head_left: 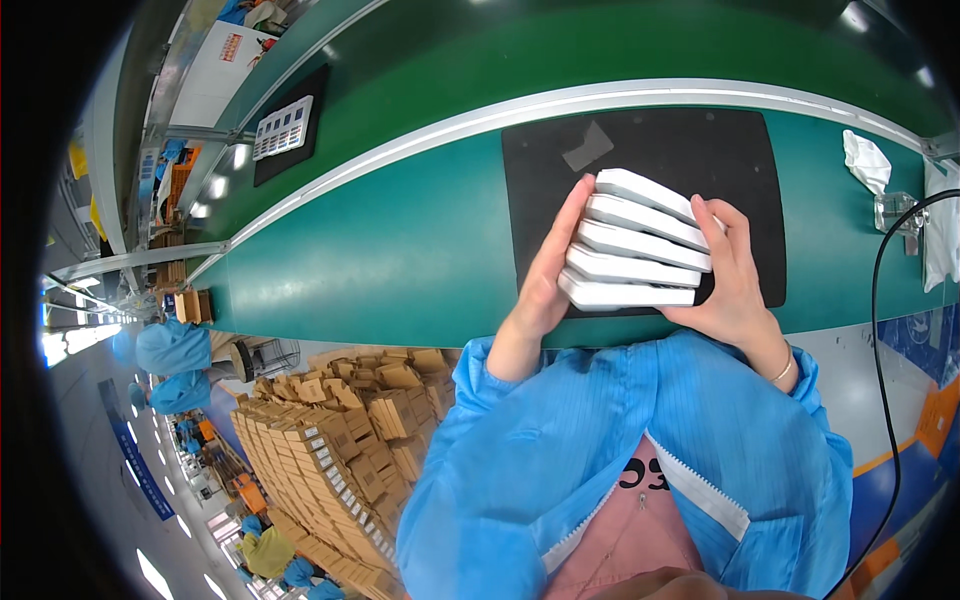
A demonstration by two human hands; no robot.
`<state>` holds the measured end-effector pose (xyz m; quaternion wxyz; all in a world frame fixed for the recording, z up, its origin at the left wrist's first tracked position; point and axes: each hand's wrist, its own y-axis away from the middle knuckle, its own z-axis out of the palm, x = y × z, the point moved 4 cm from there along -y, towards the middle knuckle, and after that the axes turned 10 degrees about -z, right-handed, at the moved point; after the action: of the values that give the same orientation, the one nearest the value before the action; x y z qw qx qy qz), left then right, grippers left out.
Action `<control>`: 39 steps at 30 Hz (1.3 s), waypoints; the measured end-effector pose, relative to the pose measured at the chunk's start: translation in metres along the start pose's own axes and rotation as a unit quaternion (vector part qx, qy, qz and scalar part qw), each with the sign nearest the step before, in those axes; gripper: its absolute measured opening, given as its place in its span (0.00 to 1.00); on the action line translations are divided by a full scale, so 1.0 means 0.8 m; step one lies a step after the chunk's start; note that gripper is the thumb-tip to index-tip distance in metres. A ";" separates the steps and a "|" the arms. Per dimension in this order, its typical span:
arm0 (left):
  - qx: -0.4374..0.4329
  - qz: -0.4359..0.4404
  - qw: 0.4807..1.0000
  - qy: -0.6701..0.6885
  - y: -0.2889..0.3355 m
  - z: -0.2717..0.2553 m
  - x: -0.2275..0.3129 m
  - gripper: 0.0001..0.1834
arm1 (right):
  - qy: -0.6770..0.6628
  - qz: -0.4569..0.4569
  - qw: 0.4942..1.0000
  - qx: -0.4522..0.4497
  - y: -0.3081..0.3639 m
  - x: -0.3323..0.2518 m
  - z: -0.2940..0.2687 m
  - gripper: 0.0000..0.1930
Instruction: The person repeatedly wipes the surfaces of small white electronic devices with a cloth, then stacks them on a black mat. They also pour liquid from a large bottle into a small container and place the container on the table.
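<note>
Between my two hands is a fanned stack of flat white plastic pieces point(640, 240), several of them, with slanted ends and rounded edges. They are held over a black mat point(660, 140) on the green bench. My left hand point(548, 275) presses the left ends, fingers pointing away from me. On the right side, my right hand point(732, 275) grips the stack, fingers bent over the far corner and thumb at the near edge. What the pieces are exactly cannot be made out, since mainly their edges show.
A clear dispenser point(895, 212) and crumpled white wrap point(866, 160) lie at the bench's right end, near a black cable point(880, 330). A white rail point(620, 98) separates the bench from a green belt point(420, 90) carrying a white tray point(284, 128). Brown cartons point(330, 470) are piled behind left.
</note>
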<state>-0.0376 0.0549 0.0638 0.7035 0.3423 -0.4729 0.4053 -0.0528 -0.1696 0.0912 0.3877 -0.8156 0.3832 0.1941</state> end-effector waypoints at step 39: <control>-0.056 0.128 0.787 -0.601 0.009 -0.011 0.114 0.67 | -0.175 -0.117 0.977 -0.027 -0.053 -0.020 0.025 0.65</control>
<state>-0.0206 0.0879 0.1475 0.2373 0.4129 -0.8614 0.1766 -0.0303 -0.1292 0.1092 0.4468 -0.8182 0.2059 0.2976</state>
